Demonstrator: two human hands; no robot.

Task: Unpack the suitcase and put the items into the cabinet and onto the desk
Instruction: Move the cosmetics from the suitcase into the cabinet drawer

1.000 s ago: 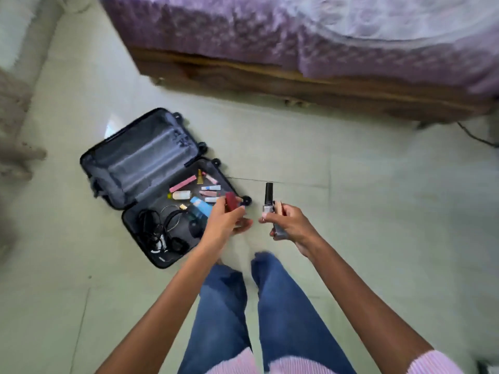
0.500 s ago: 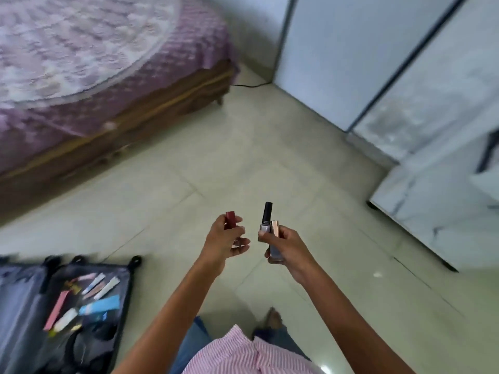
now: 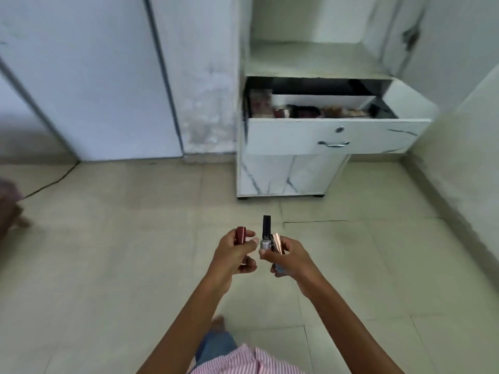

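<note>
The left hand (image 3: 235, 255) grips a dark red tube (image 3: 240, 234) upright, fingers curled round its lower part. The right hand (image 3: 290, 259) grips several items together: a black-capped bottle (image 3: 266, 233), a rose-gold tube (image 3: 277, 242) touching it, and a bluish item (image 3: 279, 267) low in the palm. This multi-item hold is probably the weaker one. Loosening the fingers to release one item could drop another onto the floor (image 3: 108, 265), and the bottle could break if it is glass. The open drawer (image 3: 297, 136) of the cabinet (image 3: 283, 176) stands ahead, well apart from both hands. The suitcase is out of view, fingers mostly cover the bluish item, and the drawer contents are blurred.
</note>
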